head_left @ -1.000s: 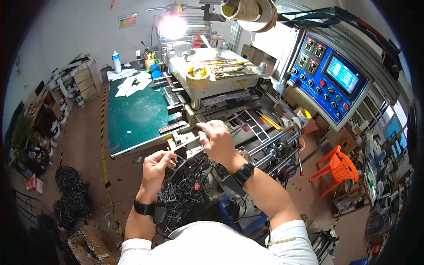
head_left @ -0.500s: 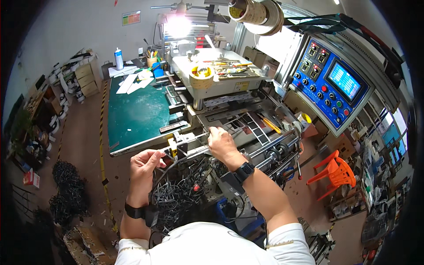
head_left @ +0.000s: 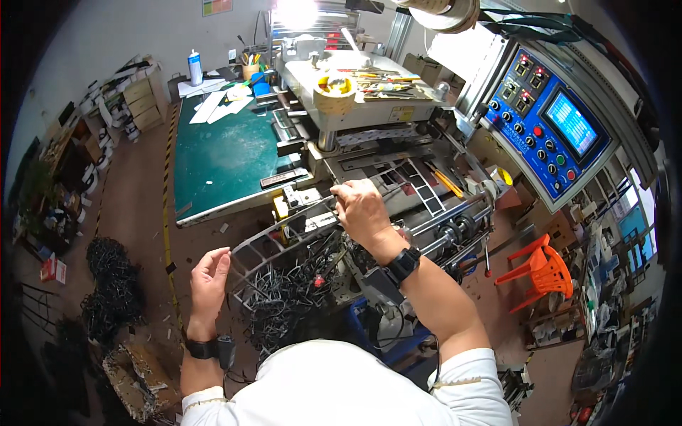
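A long dark strip with rectangular cut-outs (head_left: 273, 229), like a thin ladder, stretches between my two hands at the front of the machine. My left hand (head_left: 209, 287) has its thumb and fingertips pinched together at the strip's left end. Farther right, the fingers of my right hand (head_left: 364, 214) are closed on the strip beside the machine's front edge; its fingertips partly hide the grip. Beyond that hand, a ladder-like strip section (head_left: 424, 192) lies across the machine bed. Below the stretched strip sits a tangled heap of dark scrap strips (head_left: 280, 319).
A green work surface (head_left: 227, 153) adjoins the machine on the left. Tools lie on the machine's top plate (head_left: 305, 89). A blue control panel (head_left: 536, 131) hangs at the right, above an orange chair (head_left: 543, 270). Another dark scrap heap (head_left: 110, 291) lies on the left floor.
My left hand has moved left and down, away from the machine, and the strip now spans the wider gap. My right hand stays near the machine's front edge. The head view has shifted slightly.
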Action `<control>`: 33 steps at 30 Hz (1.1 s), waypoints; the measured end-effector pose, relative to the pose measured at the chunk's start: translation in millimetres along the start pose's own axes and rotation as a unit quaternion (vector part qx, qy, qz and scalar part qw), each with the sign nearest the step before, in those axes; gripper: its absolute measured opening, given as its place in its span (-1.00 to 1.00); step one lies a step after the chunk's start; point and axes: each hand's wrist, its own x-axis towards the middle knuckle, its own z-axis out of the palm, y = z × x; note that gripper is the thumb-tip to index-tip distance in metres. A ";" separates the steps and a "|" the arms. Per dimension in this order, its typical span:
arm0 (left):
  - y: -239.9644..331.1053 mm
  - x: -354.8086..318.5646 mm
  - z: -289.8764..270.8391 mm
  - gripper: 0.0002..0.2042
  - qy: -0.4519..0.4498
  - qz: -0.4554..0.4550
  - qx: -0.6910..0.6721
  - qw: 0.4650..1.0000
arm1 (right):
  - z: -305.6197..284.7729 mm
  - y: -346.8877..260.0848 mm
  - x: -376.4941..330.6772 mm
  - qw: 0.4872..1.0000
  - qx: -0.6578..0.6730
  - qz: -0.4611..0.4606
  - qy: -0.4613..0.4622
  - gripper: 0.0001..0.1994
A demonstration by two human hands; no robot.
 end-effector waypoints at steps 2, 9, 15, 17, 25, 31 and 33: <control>-4.9 -2.0 0.7 -0.69 0.043 -0.031 0.092 0.994 | 2.6 3.7 0.5 0.999 0.007 -0.037 0.031 -0.79; 30.3 7.5 43.6 -0.62 -0.047 0.066 0.143 0.986 | -10.0 -8.4 3.0 0.990 0.045 -0.136 0.005 -0.72; 37.5 46.0 119.2 -0.65 -0.145 0.126 0.100 0.976 | -13.0 -7.2 3.1 0.987 0.081 -0.136 0.021 -0.71; 20.3 57.1 135.2 -0.67 -0.151 0.065 -0.052 0.985 | -16.3 -15.4 5.4 0.984 0.089 -0.152 0.020 -0.69; 21.5 68.9 117.7 -0.80 -0.195 -0.001 -0.104 0.975 | -27.4 -22.0 6.5 0.965 0.145 -0.219 0.012 -0.62; 21.2 76.7 96.5 -0.80 -0.160 -0.044 -0.121 0.979 | -12.9 -13.5 6.7 0.991 0.066 -0.045 0.103 -0.67; 27.5 79.7 87.6 -0.81 -0.140 -0.045 -0.140 0.979 | -1.9 -9.0 6.2 0.994 0.052 0.003 0.099 -0.62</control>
